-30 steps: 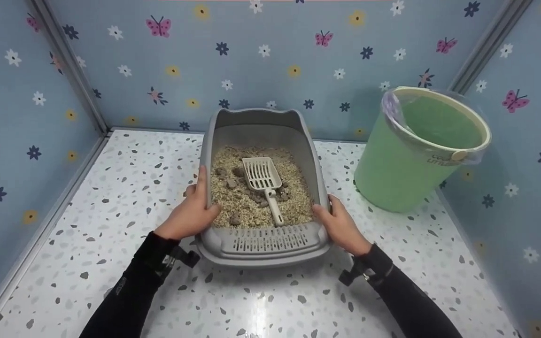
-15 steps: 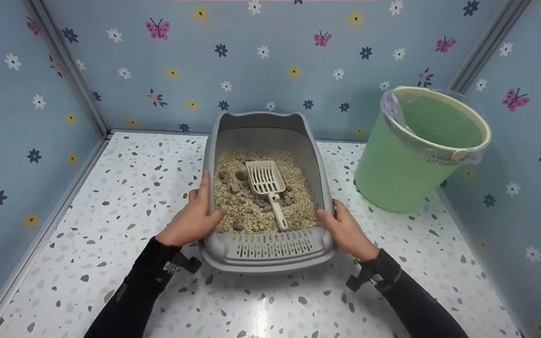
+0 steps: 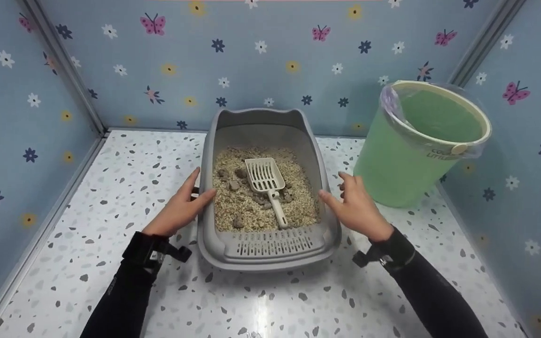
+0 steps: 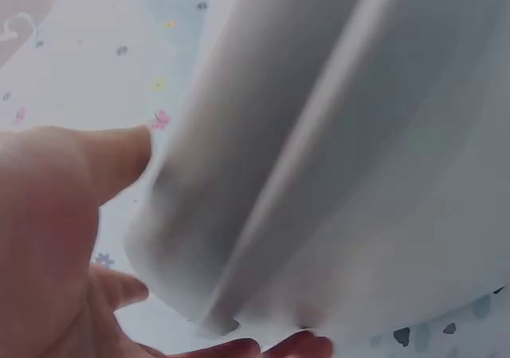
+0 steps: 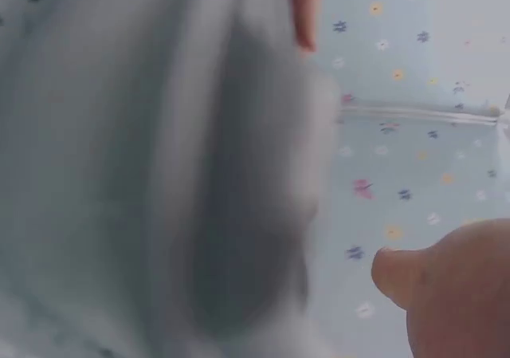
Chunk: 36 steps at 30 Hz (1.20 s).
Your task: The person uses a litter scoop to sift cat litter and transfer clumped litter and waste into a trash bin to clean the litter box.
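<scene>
A grey litter box (image 3: 270, 261) stands on the speckled surface in the head view, with tan litter (image 3: 298, 211) and dark clumps (image 3: 234, 186) inside. On the litter lies a beige slotted scoop (image 3: 265, 174), its handle towards me. My left hand (image 3: 174, 213) is at the box's left side, fingers spread and thumb near the rim. Off the right side, my right hand (image 3: 359, 211) has its fingers away from the wall and its thumb by the rim. Both wrist views show the box wall (image 4: 319, 175) close up, blurred in the right one, with the thumbs held apart from it.
A green bin (image 3: 392, 164) with a clear liner stands at the back right, near my right hand. Blue flowered panels (image 3: 270, 56) enclose the back and both sides. The white speckled surface (image 3: 125, 197) extends around the box.
Both hands have loosened from the box sides and moved outward, the right one further. The box shifted slightly right and towards me, then stayed about there. The scoop moved with it.
</scene>
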Each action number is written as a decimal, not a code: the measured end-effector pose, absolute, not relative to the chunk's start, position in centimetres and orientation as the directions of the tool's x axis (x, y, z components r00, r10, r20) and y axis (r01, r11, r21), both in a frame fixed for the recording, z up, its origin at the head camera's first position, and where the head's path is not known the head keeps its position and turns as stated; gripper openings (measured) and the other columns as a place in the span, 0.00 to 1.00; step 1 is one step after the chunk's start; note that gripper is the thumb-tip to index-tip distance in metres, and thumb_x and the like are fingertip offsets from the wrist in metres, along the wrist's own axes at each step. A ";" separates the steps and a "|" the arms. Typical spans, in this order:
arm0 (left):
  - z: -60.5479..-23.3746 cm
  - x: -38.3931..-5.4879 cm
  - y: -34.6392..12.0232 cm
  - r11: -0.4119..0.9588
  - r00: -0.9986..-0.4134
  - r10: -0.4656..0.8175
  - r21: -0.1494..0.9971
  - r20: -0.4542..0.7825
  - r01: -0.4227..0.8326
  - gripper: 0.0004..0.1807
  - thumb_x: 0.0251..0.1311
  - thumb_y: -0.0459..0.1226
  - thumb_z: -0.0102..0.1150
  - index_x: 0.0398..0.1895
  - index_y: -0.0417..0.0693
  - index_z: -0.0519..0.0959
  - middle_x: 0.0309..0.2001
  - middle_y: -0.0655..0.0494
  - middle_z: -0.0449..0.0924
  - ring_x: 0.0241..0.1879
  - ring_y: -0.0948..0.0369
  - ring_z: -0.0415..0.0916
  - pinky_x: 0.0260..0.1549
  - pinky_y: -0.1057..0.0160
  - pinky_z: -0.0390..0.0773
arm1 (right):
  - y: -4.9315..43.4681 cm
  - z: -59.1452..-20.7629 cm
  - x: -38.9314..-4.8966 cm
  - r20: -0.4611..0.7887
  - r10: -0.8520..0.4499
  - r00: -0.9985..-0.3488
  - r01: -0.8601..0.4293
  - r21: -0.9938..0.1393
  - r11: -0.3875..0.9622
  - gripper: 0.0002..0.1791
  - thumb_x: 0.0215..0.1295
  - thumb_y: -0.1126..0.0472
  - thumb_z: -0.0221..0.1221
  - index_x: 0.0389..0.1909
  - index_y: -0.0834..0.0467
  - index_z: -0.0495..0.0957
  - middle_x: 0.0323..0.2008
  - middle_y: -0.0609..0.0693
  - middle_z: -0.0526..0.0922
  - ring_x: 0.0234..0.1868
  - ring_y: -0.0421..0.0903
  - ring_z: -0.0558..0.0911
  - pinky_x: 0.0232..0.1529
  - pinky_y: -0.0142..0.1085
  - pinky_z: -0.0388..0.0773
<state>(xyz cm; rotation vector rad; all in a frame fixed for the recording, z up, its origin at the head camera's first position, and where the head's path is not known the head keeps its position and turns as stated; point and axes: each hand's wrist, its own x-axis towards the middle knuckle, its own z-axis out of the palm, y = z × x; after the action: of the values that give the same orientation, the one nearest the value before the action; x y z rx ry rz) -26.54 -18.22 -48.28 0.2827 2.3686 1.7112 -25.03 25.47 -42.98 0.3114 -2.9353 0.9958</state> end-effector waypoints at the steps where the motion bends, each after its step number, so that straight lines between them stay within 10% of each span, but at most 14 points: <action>1: -48.3 -26.8 -18.1 0.313 -0.965 0.255 0.949 -0.061 0.022 0.55 0.81 0.62 0.58 0.94 0.64 0.33 0.75 0.30 0.68 0.64 0.40 0.80 0.52 0.46 0.90 | 25.0 -42.0 -25.3 0.095 -0.197 -0.976 -0.214 -0.595 0.774 0.48 0.83 0.40 0.63 0.83 0.72 0.60 0.57 0.66 0.71 0.54 0.59 0.76 0.54 0.54 0.79; 10: -50.0 -27.3 -17.6 0.298 -0.976 0.218 0.953 -0.016 0.051 0.50 0.82 0.58 0.60 0.94 0.68 0.41 0.56 0.34 0.79 0.47 0.49 0.83 0.38 0.52 0.91 | 18.5 -38.6 -28.1 -0.178 -0.387 -0.905 -0.264 -0.477 0.838 0.31 0.78 0.38 0.67 0.62 0.61 0.83 0.49 0.54 0.87 0.43 0.49 0.86 0.45 0.46 0.87; 16: -51.1 -27.1 -17.4 0.248 -0.986 0.164 0.969 -0.028 0.014 0.49 0.79 0.61 0.62 0.93 0.79 0.44 0.51 0.38 0.75 0.42 0.50 0.79 0.33 0.54 0.87 | 15.2 -40.9 -30.4 -0.330 -0.380 -0.864 -0.295 -0.278 0.914 0.25 0.78 0.38 0.65 0.27 0.51 0.76 0.24 0.43 0.72 0.25 0.44 0.72 0.30 0.41 0.74; 21: -51.5 -27.8 -17.1 0.211 -0.986 0.162 0.975 0.041 0.075 0.47 0.82 0.57 0.62 0.93 0.76 0.45 0.78 0.30 0.66 0.57 0.42 0.82 0.48 0.49 0.89 | 13.9 -42.9 -32.0 -0.366 -0.354 -0.861 -0.302 -0.194 0.934 0.32 0.76 0.35 0.67 0.18 0.47 0.66 0.21 0.43 0.69 0.24 0.45 0.72 0.28 0.42 0.73; 24: -51.7 -27.9 -16.9 0.203 -0.983 0.170 0.974 0.069 0.103 0.47 0.83 0.55 0.60 0.94 0.73 0.44 0.90 0.42 0.48 0.64 0.39 0.80 0.54 0.47 0.88 | 13.6 -43.6 -32.4 -0.398 -0.344 -0.850 -0.286 -0.199 0.937 0.33 0.75 0.33 0.68 0.17 0.48 0.68 0.21 0.44 0.70 0.24 0.45 0.73 0.28 0.41 0.74; 36: -51.8 -27.9 -16.9 0.222 -0.986 0.146 0.969 0.079 0.110 0.45 0.83 0.54 0.61 0.93 0.75 0.47 0.91 0.45 0.44 0.68 0.37 0.78 0.57 0.42 0.87 | 13.1 -44.4 -34.2 -0.466 -0.377 -0.801 -0.300 -0.233 0.925 0.27 0.72 0.52 0.71 0.13 0.49 0.73 0.16 0.43 0.73 0.19 0.44 0.74 0.24 0.36 0.72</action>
<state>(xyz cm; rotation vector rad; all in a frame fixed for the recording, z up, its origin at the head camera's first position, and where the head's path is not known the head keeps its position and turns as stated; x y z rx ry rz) -27.88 -16.92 -51.78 0.2555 2.4326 1.9252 -34.20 13.13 -44.36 0.6787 -3.5935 0.2812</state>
